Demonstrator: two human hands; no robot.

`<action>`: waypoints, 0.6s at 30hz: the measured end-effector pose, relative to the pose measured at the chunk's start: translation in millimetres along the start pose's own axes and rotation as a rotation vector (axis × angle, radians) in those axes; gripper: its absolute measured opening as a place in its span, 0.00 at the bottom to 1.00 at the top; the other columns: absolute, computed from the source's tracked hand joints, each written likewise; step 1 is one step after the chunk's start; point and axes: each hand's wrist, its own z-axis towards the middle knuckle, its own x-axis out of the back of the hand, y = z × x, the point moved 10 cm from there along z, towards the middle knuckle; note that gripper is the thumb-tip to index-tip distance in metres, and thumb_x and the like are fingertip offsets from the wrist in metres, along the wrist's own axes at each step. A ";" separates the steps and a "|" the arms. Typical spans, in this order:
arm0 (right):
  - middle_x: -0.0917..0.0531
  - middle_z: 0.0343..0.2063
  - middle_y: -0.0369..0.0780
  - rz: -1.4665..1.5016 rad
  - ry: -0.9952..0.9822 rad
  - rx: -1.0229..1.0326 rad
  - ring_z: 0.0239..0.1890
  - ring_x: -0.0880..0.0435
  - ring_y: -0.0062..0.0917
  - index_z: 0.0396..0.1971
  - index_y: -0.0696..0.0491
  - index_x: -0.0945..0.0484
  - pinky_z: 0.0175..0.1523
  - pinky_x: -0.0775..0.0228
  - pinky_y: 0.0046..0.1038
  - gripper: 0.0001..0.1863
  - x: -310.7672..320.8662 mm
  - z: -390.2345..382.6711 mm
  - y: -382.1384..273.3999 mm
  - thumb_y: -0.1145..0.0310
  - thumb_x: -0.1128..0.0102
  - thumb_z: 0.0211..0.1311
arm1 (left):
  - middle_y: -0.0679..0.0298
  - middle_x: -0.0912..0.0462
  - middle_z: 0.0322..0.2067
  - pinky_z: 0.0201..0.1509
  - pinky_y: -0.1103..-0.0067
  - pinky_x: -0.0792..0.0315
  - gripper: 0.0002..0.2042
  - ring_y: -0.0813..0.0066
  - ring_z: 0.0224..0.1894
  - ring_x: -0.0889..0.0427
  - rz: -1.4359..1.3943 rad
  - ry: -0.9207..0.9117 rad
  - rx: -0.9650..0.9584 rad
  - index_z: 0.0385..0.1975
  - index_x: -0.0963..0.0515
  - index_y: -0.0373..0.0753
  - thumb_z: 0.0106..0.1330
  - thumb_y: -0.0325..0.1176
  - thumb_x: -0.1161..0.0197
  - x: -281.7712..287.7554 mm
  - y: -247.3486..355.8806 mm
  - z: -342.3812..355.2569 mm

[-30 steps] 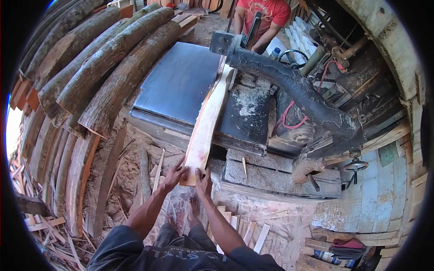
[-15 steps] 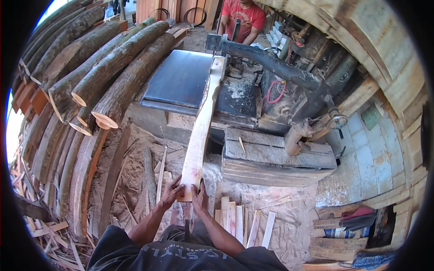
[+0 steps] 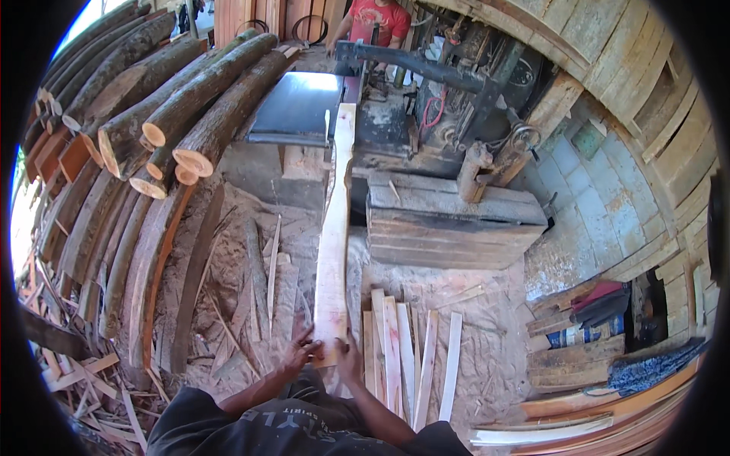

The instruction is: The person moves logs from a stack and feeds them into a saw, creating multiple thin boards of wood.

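Observation:
A long pale wooden plank [image 3: 332, 251] with uneven, wavy side edges stretches away from me. My left hand [image 3: 300, 351] grips its near end from the left. On the opposite edge my right hand [image 3: 348, 357] is closed around the same end. The plank's far end reaches the near edge of a dark metal saw table [image 3: 293, 114]; whether it touches the table I cannot tell. By that far end a thin wood sliver [image 3: 328, 125] stands at the table's edge.
Bark-covered logs [image 3: 213, 99] are piled at the left. Narrow cut strips [image 3: 407, 349] lie on the sawdust-covered floor to my right. A heavy timber block [image 3: 452, 224] sits before the machine [image 3: 464, 91]. Across the table stands a person in a red shirt [image 3: 378, 21].
The plank has come back toward me with both hands, its far end moving off most of the saw table. The person in red has shifted left in view and stands more upright.

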 end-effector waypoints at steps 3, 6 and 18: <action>0.19 0.40 0.40 0.007 0.094 0.131 0.38 0.22 0.20 0.62 0.56 0.37 0.47 0.29 0.23 0.26 77.8 -79.4 38.8 0.69 0.45 0.66 | 0.57 0.22 0.46 0.49 0.71 0.24 0.37 0.67 0.49 0.22 -0.085 -0.322 0.192 0.70 0.54 0.48 0.64 0.29 0.40 -58.5 -93.3 -62.4; 0.21 0.45 0.46 0.147 -0.046 -0.074 0.49 0.21 0.27 0.63 0.59 0.42 0.52 0.28 0.27 0.24 156.0 -156.8 152.9 0.69 0.55 0.70 | 0.62 0.23 0.52 0.47 0.76 0.26 0.33 0.72 0.49 0.22 0.602 -0.793 0.237 0.68 0.47 0.51 0.63 0.35 0.40 -127.0 -121.8 -136.8; 0.19 0.40 0.46 -0.665 -0.490 -0.388 0.40 0.19 0.32 0.53 0.61 0.33 0.45 0.27 0.32 0.20 -51.3 -103.7 300.7 0.64 0.52 0.67 | 0.49 0.21 0.46 0.53 0.67 0.30 0.25 0.52 0.47 0.22 1.178 -0.228 0.058 0.56 0.27 0.48 0.59 0.49 0.40 109.7 -76.4 11.5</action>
